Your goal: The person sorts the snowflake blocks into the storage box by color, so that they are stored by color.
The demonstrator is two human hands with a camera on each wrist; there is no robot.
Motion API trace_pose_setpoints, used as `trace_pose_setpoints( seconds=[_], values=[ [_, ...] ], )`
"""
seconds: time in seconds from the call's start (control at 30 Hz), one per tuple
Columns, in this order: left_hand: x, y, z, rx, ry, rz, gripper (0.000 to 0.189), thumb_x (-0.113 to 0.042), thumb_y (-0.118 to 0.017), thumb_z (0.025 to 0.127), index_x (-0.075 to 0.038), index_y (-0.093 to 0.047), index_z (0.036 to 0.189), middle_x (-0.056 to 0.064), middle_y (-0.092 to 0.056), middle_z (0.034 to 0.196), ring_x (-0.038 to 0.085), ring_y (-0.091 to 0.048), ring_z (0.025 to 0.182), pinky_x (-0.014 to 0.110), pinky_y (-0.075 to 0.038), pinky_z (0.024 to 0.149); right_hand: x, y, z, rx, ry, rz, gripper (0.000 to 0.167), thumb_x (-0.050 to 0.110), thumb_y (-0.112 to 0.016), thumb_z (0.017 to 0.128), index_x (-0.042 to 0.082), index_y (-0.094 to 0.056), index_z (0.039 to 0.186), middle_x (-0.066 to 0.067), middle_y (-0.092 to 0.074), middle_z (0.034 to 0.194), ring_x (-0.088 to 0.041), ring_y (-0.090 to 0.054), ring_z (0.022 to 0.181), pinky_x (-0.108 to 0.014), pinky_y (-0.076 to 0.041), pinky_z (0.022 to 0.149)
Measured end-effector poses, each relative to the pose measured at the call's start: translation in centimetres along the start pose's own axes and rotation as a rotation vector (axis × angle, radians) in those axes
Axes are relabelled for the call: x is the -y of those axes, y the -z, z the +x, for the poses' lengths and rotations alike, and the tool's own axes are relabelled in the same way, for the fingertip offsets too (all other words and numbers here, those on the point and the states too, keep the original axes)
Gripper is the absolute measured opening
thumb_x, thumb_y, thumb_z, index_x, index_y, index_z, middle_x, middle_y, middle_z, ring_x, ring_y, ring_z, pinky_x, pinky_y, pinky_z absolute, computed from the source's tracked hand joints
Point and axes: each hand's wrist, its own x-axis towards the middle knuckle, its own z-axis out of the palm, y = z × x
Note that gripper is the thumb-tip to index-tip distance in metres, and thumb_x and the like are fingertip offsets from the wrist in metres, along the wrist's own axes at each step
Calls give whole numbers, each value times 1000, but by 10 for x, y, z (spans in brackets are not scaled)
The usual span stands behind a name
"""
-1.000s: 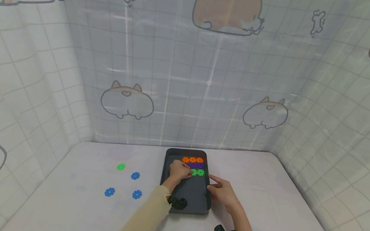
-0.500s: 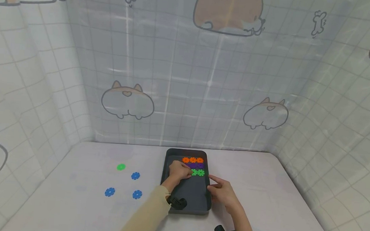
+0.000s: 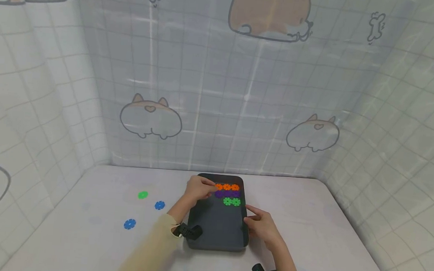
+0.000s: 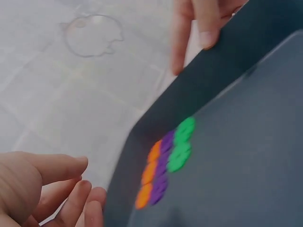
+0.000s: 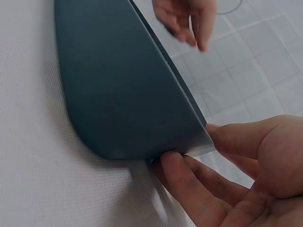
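My left hand (image 3: 199,188) hovers over the far left part of the dark grey tray (image 3: 216,230), fingers loosely bent and holding nothing. In the tray lie flower-shaped plastic discs: a row of orange discs (image 3: 227,187), a row of purple discs (image 3: 227,193) and two green discs (image 3: 231,201). My right hand (image 3: 265,229) holds the tray's right side, its thumb at the rim and its fingertips against the outer wall (image 5: 118,94).
Left of the tray, a loose green disc (image 3: 142,195) and two blue discs (image 3: 159,205) lie on the white table (image 3: 92,244). A patterned curtain (image 3: 218,110) stands behind the table and along both sides.
My left hand has lifted away from the green row and moved left and farther back. Its sleeve now covers the spot of a third blue disc. My right hand stays on the tray.
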Motion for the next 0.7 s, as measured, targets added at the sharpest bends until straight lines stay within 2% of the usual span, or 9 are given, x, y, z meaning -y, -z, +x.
trace_pose_setpoints(
  seconds=[0.1, 0.23, 0.33, 0.57, 0.7],
  values=[
    [-1, 21, -2, -6, -27, 28, 20, -14, -76, 85, -1, -75, 101, 13, -71, 84, 36, -67, 82, 41, -58, 71, -1, 0, 0, -3, 2, 1, 50, 8, -64, 93, 4, -50, 141, -21, -64, 108, -26, -67, 84, -41, -59, 66],
    [3, 50, -4, -45, -53, 86, 21, -15, -77, 84, -3, -75, 101, 6, -71, 84, 24, -67, 76, 33, -57, 68, -2, 0, 0, -6, 2, -6, 50, 8, -65, 93, 5, -51, 141, -21, -65, 108, -26, -67, 84, -41, -59, 66],
    [9, 72, -4, -67, -54, 157, 22, -18, -77, 84, -6, -76, 102, 5, -71, 89, 19, -66, 76, 33, -57, 69, -2, 0, 0, -8, 2, -4, 50, 8, -65, 93, 5, -51, 140, -21, -65, 108, -27, -67, 84, -41, -59, 66],
    [30, 130, -12, -71, -43, 289, 29, -27, -75, 86, -6, -74, 105, 9, -69, 99, 25, -64, 86, 41, -55, 77, -2, -1, 0, -6, -3, -4, 50, 9, -65, 93, 5, -51, 141, -21, -65, 109, -26, -67, 83, -41, -59, 66],
    [43, 160, -17, -77, -68, 395, 33, -30, -75, 86, -5, -73, 107, 11, -68, 102, 26, -62, 90, 39, -53, 74, -3, 0, -1, -19, -8, -11, 50, 8, -65, 92, 5, -52, 140, -20, -65, 108, -26, -67, 81, -41, -59, 65]
  ],
)
